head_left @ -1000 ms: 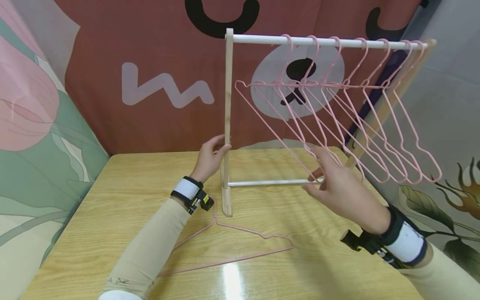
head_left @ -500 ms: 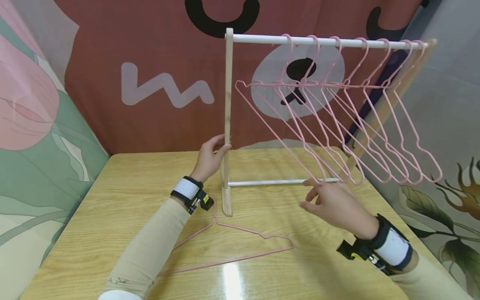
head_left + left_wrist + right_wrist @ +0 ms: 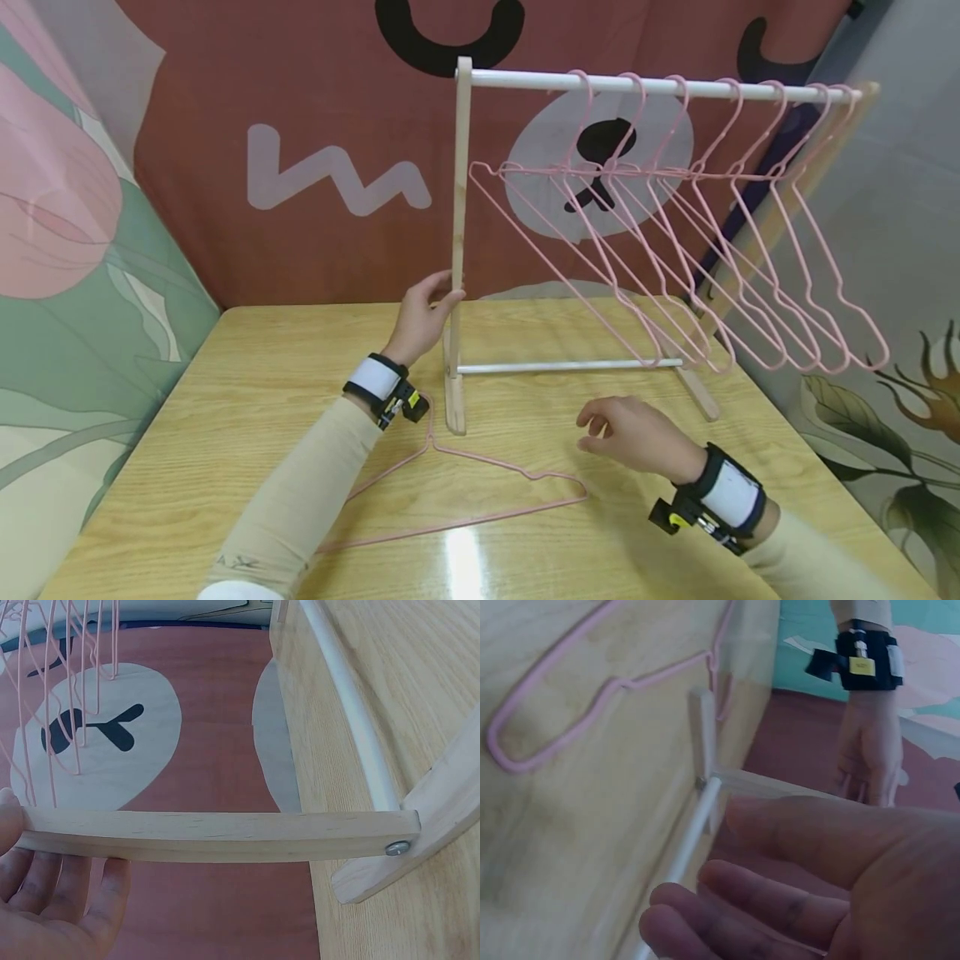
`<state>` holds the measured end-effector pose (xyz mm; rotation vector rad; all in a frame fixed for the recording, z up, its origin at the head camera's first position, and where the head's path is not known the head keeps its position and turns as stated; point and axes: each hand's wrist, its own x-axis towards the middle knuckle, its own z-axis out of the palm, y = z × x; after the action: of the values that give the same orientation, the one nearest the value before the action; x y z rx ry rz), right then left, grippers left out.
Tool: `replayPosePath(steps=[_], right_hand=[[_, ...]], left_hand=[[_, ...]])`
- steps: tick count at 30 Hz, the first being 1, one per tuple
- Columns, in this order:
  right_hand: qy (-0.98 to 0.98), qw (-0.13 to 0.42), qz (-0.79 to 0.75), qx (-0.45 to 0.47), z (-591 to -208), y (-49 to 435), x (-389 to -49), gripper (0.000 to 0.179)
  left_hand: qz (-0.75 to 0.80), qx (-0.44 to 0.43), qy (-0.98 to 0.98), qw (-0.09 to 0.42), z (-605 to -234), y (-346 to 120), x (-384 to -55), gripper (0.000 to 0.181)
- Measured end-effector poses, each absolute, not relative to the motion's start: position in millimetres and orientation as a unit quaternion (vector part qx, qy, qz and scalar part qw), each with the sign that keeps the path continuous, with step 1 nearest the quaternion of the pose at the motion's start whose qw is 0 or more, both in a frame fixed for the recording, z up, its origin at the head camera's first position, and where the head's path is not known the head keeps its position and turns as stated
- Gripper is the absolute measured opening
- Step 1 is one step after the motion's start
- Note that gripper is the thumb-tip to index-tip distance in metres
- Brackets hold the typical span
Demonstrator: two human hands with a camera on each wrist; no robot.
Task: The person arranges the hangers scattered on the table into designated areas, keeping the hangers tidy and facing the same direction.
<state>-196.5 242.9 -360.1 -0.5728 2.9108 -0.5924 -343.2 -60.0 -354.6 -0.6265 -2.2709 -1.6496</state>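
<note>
My left hand (image 3: pixel 422 318) grips the left wooden post (image 3: pixel 461 192) of a small clothes rack, thumb in front and fingers behind. In the left wrist view, the fingers (image 3: pixel 67 900) lie along the underside of that post. Several pink hangers (image 3: pixel 697 172) hang from the rack's white top rail (image 3: pixel 525 80), mostly toward its right half. Over the table in front of the rack, my right hand (image 3: pixel 637 435) holds nothing, its fingers loosely bent. One more pink hanger (image 3: pixel 525 510) lies flat on the table to its left, one end covered by my left forearm.
The rack stands on a wood-grain table (image 3: pixel 247 392), with a white lower rail (image 3: pixel 555 367) between its feet. A patterned cloth (image 3: pixel 315 250) hangs behind the table. Printed panels flank it left and right.
My right hand has come away from the hanging hangers and moved down and to the left, over the table. My left hand keeps its place on the post.
</note>
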Motion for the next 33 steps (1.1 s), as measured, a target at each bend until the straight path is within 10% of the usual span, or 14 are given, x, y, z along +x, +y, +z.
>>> replayPosePath(steps=[33], right_hand=[[0.935,0.092,-0.244,-0.239,-435.9,212.4,-207.5,0.019]], left_hand=[[-0.575,-0.218,-0.778,0.129,-355.3,-60.2,-345.0,0.037]])
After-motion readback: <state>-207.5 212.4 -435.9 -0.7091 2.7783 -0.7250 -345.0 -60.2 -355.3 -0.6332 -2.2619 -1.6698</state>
